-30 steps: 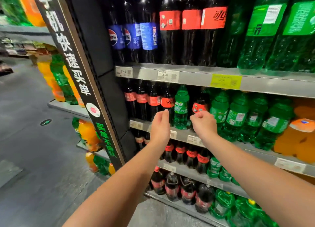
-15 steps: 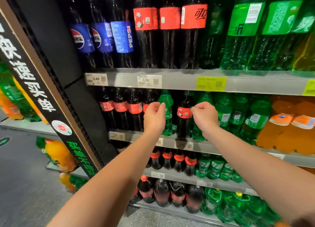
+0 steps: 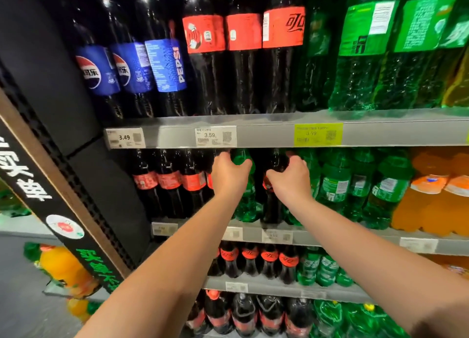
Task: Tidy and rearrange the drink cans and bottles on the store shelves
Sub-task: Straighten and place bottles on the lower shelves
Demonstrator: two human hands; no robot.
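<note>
On the second shelf (image 3: 330, 237) a green soda bottle (image 3: 245, 205) stands among dark cola bottles, with one red-labelled cola bottle (image 3: 272, 205) to its right. My left hand (image 3: 228, 176) is wrapped around the green bottle's neck and shoulder. My right hand (image 3: 291, 180) grips the upper part of that cola bottle. Both bottles stand upright on the shelf. More cola bottles (image 3: 168, 182) line up to the left and green bottles (image 3: 360, 185) to the right.
The top shelf (image 3: 253, 134) carries tall blue-labelled cola (image 3: 132, 68), red-labelled cola (image 3: 243, 33) and green bottles (image 3: 368, 45). Orange drink bottles (image 3: 431, 198) stand at the far right. Lower shelves hold smaller cola and green bottles (image 3: 253, 261). A black end panel (image 3: 50, 185) borders the left.
Both hands rose from the shelf edge to the bottles and closed on them, left on the green bottle, right on the cola bottle. The view moved closer and to the right.
</note>
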